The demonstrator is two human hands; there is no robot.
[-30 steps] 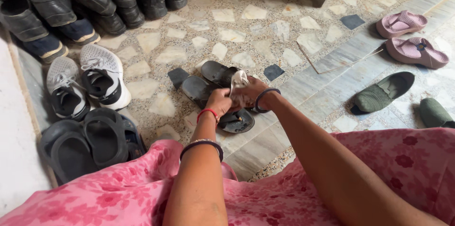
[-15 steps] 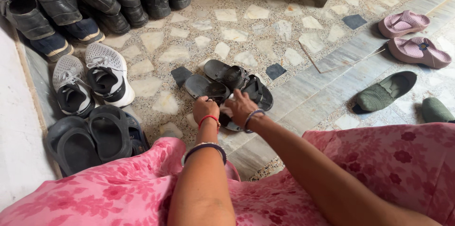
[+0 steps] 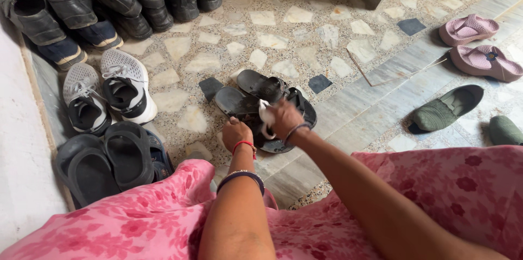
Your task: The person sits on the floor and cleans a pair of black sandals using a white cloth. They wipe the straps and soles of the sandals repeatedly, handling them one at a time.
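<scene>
Two hands at work — left hand (image 3: 236,133) gripping black sandal (image 3: 239,103), right hand (image 3: 284,119) closed round white cloth (image 3: 266,117).

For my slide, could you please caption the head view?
Left hand steadies a black sandal while right hand presses a white cloth to it.
</scene>
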